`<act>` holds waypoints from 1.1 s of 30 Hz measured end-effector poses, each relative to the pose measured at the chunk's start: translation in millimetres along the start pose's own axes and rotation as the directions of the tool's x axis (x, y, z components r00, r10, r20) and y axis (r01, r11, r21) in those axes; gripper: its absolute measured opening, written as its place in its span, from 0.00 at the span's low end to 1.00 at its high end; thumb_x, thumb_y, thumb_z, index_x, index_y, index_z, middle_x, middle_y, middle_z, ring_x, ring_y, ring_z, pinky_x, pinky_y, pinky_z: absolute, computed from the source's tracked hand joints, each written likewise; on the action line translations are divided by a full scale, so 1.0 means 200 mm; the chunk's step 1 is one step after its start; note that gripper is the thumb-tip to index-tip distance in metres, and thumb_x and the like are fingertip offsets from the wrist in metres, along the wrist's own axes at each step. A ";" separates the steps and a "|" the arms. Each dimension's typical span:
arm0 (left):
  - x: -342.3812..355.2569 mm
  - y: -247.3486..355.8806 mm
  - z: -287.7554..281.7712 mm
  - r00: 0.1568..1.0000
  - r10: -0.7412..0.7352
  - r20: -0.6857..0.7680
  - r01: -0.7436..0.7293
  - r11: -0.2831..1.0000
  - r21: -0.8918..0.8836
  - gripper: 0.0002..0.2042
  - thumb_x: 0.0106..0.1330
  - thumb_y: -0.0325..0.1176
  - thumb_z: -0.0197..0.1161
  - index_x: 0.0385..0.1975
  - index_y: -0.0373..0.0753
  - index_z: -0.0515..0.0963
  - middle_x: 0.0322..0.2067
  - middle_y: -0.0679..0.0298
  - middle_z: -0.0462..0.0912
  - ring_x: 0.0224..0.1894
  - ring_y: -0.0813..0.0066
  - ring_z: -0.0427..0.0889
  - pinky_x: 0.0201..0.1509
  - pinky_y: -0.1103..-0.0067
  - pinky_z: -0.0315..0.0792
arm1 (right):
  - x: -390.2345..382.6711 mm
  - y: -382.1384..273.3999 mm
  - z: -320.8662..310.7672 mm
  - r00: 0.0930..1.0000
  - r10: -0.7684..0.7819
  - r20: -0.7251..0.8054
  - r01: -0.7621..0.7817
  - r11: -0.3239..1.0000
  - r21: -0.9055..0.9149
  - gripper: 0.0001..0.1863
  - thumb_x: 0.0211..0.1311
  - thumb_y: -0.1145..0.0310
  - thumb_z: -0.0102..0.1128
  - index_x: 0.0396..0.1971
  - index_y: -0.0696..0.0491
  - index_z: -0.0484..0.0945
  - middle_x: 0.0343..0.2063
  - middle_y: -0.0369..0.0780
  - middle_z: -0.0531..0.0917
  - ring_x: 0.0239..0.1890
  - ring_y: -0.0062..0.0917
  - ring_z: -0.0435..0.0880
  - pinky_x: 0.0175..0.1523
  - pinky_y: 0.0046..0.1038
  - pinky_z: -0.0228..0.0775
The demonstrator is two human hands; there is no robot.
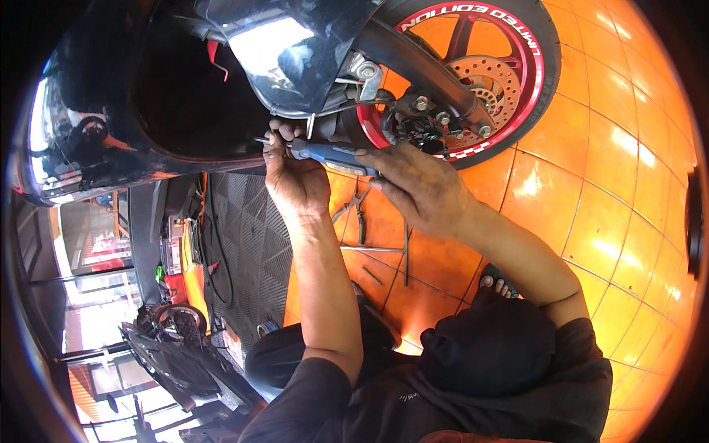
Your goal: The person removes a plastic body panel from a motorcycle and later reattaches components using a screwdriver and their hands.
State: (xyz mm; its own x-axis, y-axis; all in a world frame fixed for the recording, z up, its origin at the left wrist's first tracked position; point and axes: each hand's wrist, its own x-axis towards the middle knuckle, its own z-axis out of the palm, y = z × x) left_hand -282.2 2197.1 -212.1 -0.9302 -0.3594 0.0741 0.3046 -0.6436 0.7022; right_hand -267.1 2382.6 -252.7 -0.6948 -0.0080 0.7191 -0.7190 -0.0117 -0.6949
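Note:
My right hand (425, 184) is closed round the blue handle of a screwdriver-like tool (336, 156) that lies almost level. My left hand (299, 177) has its fingers curled at the tool's front end, where a thin metal shaft points left. Both hands are just below the dark bodywork (284, 55) of a motorcycle. Beside them, a black cavity opens in the glossy panel (92, 125); what the tip touches in there cannot be made out. The front wheel (535, 81), with a red rim and a brake disc (502, 81), stands to the upper right.
On the orange tiled floor (605, 214) lie pliers (360, 218), a T-handle wrench (405, 255) and a short thin rod (372, 275). A dark ribbed mat (251, 244) spreads to the left. Another motorcycle (177, 354) stands at lower left. My bent knee (487, 347) is below my right forearm.

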 end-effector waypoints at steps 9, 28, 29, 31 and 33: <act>0.01 0.03 -0.02 0.997 0.042 0.058 -0.047 0.996 0.078 0.07 0.71 0.35 0.53 0.39 0.38 0.74 0.32 0.67 0.77 0.38 0.77 0.76 0.47 0.81 0.72 | 0.15 -0.07 -0.08 0.439 0.754 0.489 -0.868 0.496 0.016 0.24 0.62 0.50 0.60 0.36 0.60 0.77 0.16 0.41 0.77 0.17 0.22 0.77 0.23 0.27 0.68; -0.06 0.20 -0.05 0.993 -0.096 -0.067 0.112 0.953 0.283 0.11 0.67 0.34 0.58 0.45 0.37 0.75 0.44 0.61 0.81 0.46 0.67 0.80 0.50 0.70 0.76 | 0.09 -0.12 0.01 0.969 0.158 0.191 -0.117 0.970 -0.213 0.22 0.61 0.58 0.62 0.45 0.61 0.72 0.22 0.44 0.76 0.22 0.38 0.80 0.27 0.34 0.72; -0.06 0.21 -0.06 0.993 -0.095 -0.077 0.114 0.945 0.306 0.11 0.68 0.34 0.58 0.45 0.36 0.75 0.43 0.61 0.81 0.45 0.67 0.80 0.50 0.70 0.76 | 0.10 -0.12 0.04 0.968 0.142 0.207 -0.086 0.963 -0.255 0.23 0.60 0.58 0.62 0.47 0.60 0.71 0.25 0.45 0.76 0.24 0.39 0.80 0.28 0.35 0.73; -0.06 0.26 -0.07 0.992 -0.094 -0.090 0.121 0.919 0.375 0.10 0.67 0.33 0.58 0.43 0.36 0.76 0.41 0.60 0.82 0.40 0.68 0.81 0.45 0.73 0.75 | 0.10 -0.12 0.07 0.960 0.119 0.253 -0.024 0.937 -0.350 0.26 0.59 0.57 0.63 0.51 0.58 0.70 0.31 0.46 0.76 0.28 0.40 0.81 0.31 0.37 0.76; -0.09 0.36 -0.08 0.948 0.275 -0.159 -0.040 0.600 0.799 0.10 0.68 0.35 0.56 0.43 0.36 0.76 0.40 0.60 0.82 0.38 0.69 0.81 0.43 0.74 0.74 | 0.11 -0.05 0.04 0.931 0.135 0.338 0.027 0.900 -0.435 0.29 0.57 0.58 0.64 0.55 0.56 0.69 0.36 0.46 0.75 0.30 0.41 0.81 0.33 0.37 0.76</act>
State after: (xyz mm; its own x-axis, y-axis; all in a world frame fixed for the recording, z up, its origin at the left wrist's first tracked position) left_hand -240.0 2146.0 -174.6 -0.7658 -0.6252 0.1504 0.0563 0.1679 0.9842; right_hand -274.8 2375.2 -228.9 -0.7396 -0.3469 0.5768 -0.6722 0.4245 -0.6066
